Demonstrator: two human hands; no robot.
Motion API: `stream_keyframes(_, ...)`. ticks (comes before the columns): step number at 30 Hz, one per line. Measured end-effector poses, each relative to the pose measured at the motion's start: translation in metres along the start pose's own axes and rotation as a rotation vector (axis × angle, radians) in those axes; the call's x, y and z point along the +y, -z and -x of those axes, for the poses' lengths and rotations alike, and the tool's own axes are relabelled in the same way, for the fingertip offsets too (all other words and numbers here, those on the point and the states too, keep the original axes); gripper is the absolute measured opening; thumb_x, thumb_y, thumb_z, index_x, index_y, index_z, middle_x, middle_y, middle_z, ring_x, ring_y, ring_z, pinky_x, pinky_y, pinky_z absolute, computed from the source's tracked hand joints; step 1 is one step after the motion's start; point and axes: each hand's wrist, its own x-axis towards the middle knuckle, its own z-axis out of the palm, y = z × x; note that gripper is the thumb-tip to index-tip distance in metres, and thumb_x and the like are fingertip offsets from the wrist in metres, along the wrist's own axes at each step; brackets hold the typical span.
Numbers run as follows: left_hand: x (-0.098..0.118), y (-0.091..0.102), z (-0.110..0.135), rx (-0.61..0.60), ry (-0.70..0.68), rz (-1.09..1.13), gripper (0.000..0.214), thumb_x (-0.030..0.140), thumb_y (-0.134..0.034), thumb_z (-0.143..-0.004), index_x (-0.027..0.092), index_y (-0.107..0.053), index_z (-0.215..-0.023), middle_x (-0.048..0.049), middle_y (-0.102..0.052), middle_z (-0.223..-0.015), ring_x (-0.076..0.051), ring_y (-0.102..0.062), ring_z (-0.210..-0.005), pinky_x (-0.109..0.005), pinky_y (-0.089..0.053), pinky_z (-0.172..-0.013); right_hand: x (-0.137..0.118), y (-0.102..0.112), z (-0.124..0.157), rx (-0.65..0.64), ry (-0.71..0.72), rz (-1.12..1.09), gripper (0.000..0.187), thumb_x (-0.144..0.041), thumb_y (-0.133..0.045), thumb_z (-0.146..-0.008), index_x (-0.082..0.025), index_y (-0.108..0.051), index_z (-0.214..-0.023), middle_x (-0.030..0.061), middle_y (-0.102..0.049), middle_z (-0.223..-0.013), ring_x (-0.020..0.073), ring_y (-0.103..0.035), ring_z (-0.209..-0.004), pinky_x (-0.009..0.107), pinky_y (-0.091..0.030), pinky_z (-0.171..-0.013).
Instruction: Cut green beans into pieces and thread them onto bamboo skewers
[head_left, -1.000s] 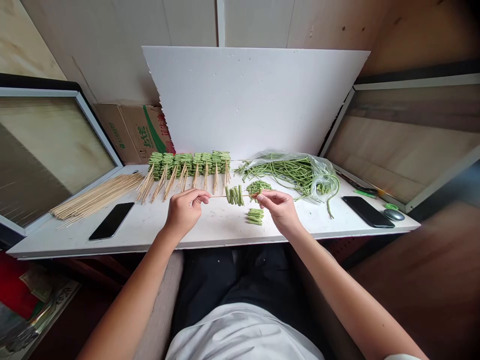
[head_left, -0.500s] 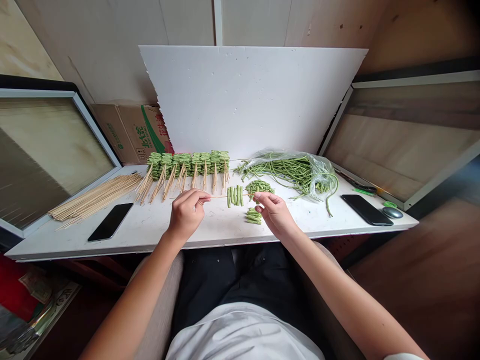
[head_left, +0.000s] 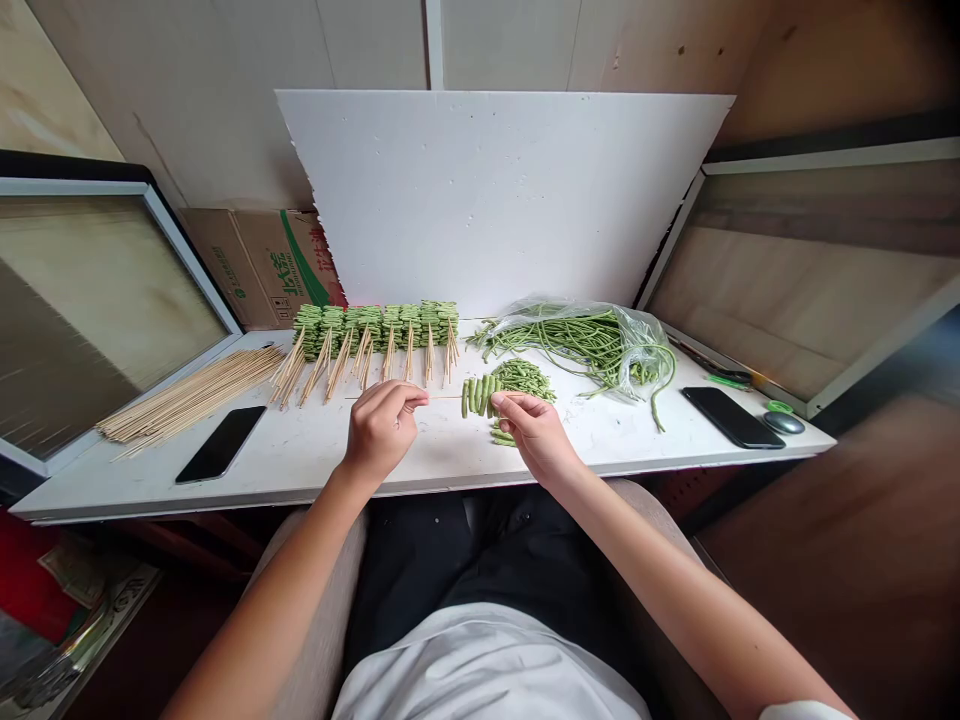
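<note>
My left hand (head_left: 381, 428) is closed in a pinch around a thin bamboo skewer (head_left: 445, 398), held level above the table. Several short pieces of green bean (head_left: 478, 395) are threaded side by side near its right end, standing crosswise. Thumb and forefinger of my right hand (head_left: 541, 430) pinch the piece at the right end of that row; the skewer's tip is hidden there. Just behind lies a heap of cut bean pieces (head_left: 526, 377). A smaller bunch of cut pieces (head_left: 501, 436) is partly covered by my right hand.
Finished bean skewers (head_left: 390, 330) are stacked along the back left. Bare skewers (head_left: 195, 390) and a phone (head_left: 221, 445) lie left. Long beans in a plastic bag (head_left: 592, 340), another phone (head_left: 733, 418) and a mouse (head_left: 784, 424) are right. A white board (head_left: 510, 200) stands behind.
My right hand has moved left along the skewer, from its right end to the threaded bean pieces. My left hand and the skewer have shifted slightly right.
</note>
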Motion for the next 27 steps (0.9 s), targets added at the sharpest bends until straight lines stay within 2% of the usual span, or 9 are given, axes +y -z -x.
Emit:
stream_keyframes(3, -0.004, -0.001, 0.001, -0.019, 0.071, -0.014, 0.021, 0.012, -0.058, -0.100, 0.021, -0.071, -0.086, -0.0044, -0.078, -0.085, -0.020, -0.074, -0.081, -0.032, -0.057, -0.075, -0.004, 0.010, -0.008, -0.054, 0.057, 0.113, 0.033, -0.054, -0.091, -0.074, -0.026, -0.085, -0.089, 0.0053, -0.078, -0.108, 0.0181, -0.065, -0.085, 0.030, -0.049, -0.068)
stream_keyframes(6, -0.011, 0.000, 0.001, -0.022, 0.141, -0.026, 0.017, 0.017, -0.060, -0.101, 0.021, -0.072, -0.089, -0.0043, -0.079, -0.087, -0.020, -0.073, -0.080, -0.031, -0.055, -0.074, -0.011, 0.031, -0.023, -0.126, 0.210, 0.381, 0.033, -0.057, -0.083, -0.084, -0.028, -0.085, -0.100, 0.0075, -0.079, -0.117, 0.0254, -0.069, -0.100, 0.036, -0.052, -0.080)
stream_keyframes(10, -0.023, 0.000, 0.003, -0.050, 0.195, -0.022, 0.017, 0.017, -0.061, -0.099, 0.021, -0.073, -0.089, -0.0045, -0.080, -0.089, -0.020, -0.073, -0.080, -0.031, -0.054, -0.076, -0.009, 0.065, -0.045, -0.229, 0.434, 0.912, 0.027, -0.051, -0.074, -0.092, -0.027, -0.086, -0.090, 0.0105, -0.080, -0.096, 0.0312, -0.068, -0.095, 0.049, -0.047, -0.094)
stream_keyframes(13, -0.029, -0.002, 0.005, -0.078, 0.224, -0.015, 0.016, 0.017, -0.061, -0.098, 0.021, -0.073, -0.089, -0.0047, -0.080, -0.090, -0.021, -0.073, -0.080, -0.032, -0.054, -0.077, 0.001, 0.079, -0.053, -0.331, 0.457, 1.121, 0.025, -0.044, -0.071, -0.094, -0.026, -0.086, -0.084, 0.0110, -0.079, -0.087, 0.0317, -0.066, -0.088, 0.053, -0.043, -0.100)
stream_keyframes(16, -0.032, -0.004, 0.008, -0.106, 0.244, -0.010, 0.015, 0.018, -0.061, -0.098, 0.021, -0.073, -0.090, -0.0048, -0.080, -0.091, -0.021, -0.073, -0.080, -0.032, -0.055, -0.078, 0.008, 0.079, -0.052, -0.385, 0.427, 1.164, 0.024, -0.047, -0.075, -0.091, -0.027, -0.086, -0.085, 0.0113, -0.079, -0.088, 0.0322, -0.064, -0.090, 0.052, -0.045, -0.098)
stream_keyframes(19, -0.034, -0.005, 0.009, -0.123, 0.245, -0.003, 0.015, 0.018, -0.061, -0.098, 0.021, -0.073, -0.090, -0.0048, -0.080, -0.091, -0.021, -0.074, -0.081, -0.032, -0.055, -0.078, 0.009, 0.073, -0.048, -0.347, 0.436, 1.186, 0.024, -0.049, -0.079, -0.087, -0.027, -0.086, -0.087, 0.0126, -0.078, -0.087, 0.0340, -0.061, -0.093, 0.050, -0.047, -0.092)
stream_keyframes(23, -0.035, -0.005, 0.009, -0.134, 0.230, -0.006, 0.014, 0.018, -0.062, -0.098, 0.021, -0.074, -0.091, -0.0045, -0.080, -0.091, -0.021, -0.074, -0.080, -0.032, -0.055, -0.078, 0.006, 0.067, -0.045, -0.289, 0.452, 1.202, 0.016, -0.041, -0.079, -0.086, -0.027, -0.085, -0.084, 0.0132, -0.079, -0.092, 0.0359, -0.061, -0.097, 0.051, -0.047, -0.091)
stream_keyframes(27, -0.033, -0.004, 0.007, -0.117, 0.230, 0.001, 0.015, 0.020, -0.061, -0.099, 0.021, -0.074, -0.092, -0.0052, -0.080, -0.091, -0.021, -0.074, -0.080, -0.032, -0.056, -0.078, -0.005, 0.064, -0.043, -0.230, 0.434, 1.012, 0.020, -0.047, -0.080, -0.087, -0.027, -0.084, -0.083, 0.0100, -0.080, -0.090, 0.0320, -0.067, -0.092, 0.050, -0.048, -0.093)
